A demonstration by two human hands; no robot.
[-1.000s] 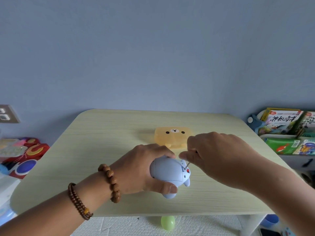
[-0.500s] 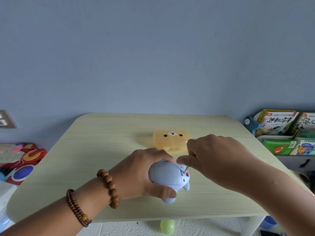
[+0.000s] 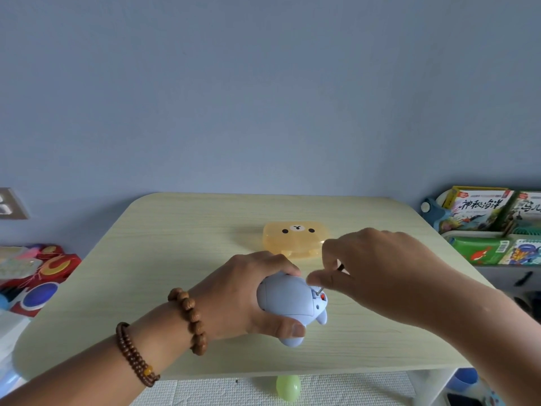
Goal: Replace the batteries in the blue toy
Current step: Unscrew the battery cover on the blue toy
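Toy position: blue toy [image 3: 288, 300] is over the table [image 3: 175, 259], toward its 6 o'clock edge. Left hand [image 3: 246, 294] grips it from 9 o'clock, fingers curled over the top and thumb clamped on its 6 o'clock side. Right hand [image 3: 377, 273] is at the toy's 2 o'clock, thumb and fingers pinched on a thin screwdriver [image 3: 320, 289]. Its tip meets the toy's 3 o'clock end, beside a red spot. Yellow bear-face box [image 3: 294, 240] lies at 12 o'clock from the toy, lid down.
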